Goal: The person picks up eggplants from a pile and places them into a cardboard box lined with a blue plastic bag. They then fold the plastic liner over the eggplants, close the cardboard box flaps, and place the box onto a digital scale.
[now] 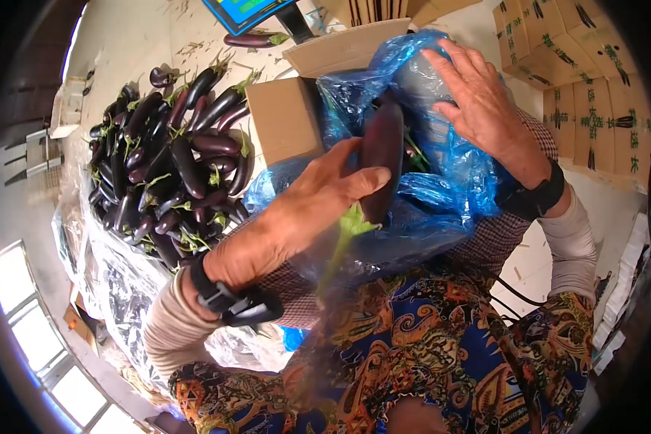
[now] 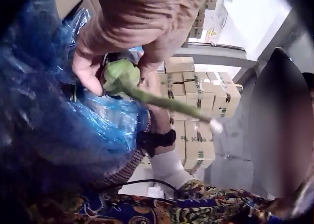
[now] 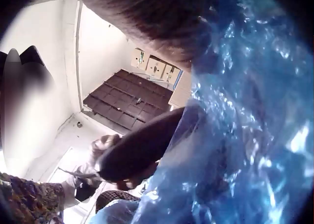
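Observation:
My left hand grips a dark purple eggplant near its stem end, with the thumb across its skin. The eggplant is held over a cardboard box lined with a blue plastic bag. Its green cap and long stem stick out between thumb and fingers in the left wrist view. Fingers extended, my right hand rests on the bag at the box's right side. From the right wrist, the eggplant shows with its far end behind the blue film. Most of the box's contents are hidden by the bag.
A large heap of eggplants lies left of the box, and a single eggplant lies beyond it. A blue-screened device stands at the back. Printed cartons are stacked at the right. Clear plastic sheeting hangs below the heap.

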Tool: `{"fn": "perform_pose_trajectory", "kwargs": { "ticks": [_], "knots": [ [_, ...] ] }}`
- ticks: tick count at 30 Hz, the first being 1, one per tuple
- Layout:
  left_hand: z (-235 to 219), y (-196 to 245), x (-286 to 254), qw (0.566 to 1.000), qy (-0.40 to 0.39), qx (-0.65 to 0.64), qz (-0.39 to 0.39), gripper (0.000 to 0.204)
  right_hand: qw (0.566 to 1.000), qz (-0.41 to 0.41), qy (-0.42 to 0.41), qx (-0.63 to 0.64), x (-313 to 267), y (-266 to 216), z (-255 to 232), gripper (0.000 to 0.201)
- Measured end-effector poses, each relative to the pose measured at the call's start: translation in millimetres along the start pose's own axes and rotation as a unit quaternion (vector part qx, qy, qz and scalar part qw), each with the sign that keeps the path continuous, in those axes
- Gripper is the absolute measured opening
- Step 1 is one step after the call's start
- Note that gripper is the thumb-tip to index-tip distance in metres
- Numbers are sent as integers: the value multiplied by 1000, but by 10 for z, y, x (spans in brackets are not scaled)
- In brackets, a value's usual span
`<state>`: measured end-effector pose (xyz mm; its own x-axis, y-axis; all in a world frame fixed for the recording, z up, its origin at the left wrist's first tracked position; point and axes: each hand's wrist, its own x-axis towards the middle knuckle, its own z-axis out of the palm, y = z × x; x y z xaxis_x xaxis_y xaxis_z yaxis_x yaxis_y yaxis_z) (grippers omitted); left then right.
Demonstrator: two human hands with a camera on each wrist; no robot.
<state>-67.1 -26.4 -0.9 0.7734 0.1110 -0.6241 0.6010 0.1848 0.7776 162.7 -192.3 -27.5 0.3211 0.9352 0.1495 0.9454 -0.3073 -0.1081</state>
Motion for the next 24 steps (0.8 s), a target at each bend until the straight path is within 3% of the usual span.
{"fn": "perform_pose_trajectory", "kwargs": {
  "ticks": [3,5,6,7,9,10,11,13,17,21,24],
  "knots": [
    [32,64,189,994,36,100,-13,78,1000,1,25,-5,-86,70,-2,73],
    [20,338,126,977,-33,209,-40,69,1000,14,27,7,-124,132,13,71],
    [-57,260,124,949,3,306,73,58,999,18,28,10,-114,120,34,71],
    [-96,283,106,948,1,311,70,58,998,25,31,39,-127,124,50,70],
    [-133,330,80,841,61,474,254,53,996,34,35,71,-148,111,53,69],
    [-98,346,89,802,93,521,279,54,994,48,37,88,-142,84,39,66],
    [-75,367,133,801,92,523,276,54,992,61,38,106,-139,64,32,63],
    [-39,427,295,624,72,663,406,51,992,64,44,104,-122,72,35,63],
    [195,200,733,533,31,699,475,42,987,96,45,117,-121,80,41,58],
    [429,-53,1076,544,-50,678,491,40,981,128,28,140,-101,71,-9,54],
    [384,-169,1234,575,-28,646,501,38,992,86,65,61,-88,104,39,52]
  ]
}}
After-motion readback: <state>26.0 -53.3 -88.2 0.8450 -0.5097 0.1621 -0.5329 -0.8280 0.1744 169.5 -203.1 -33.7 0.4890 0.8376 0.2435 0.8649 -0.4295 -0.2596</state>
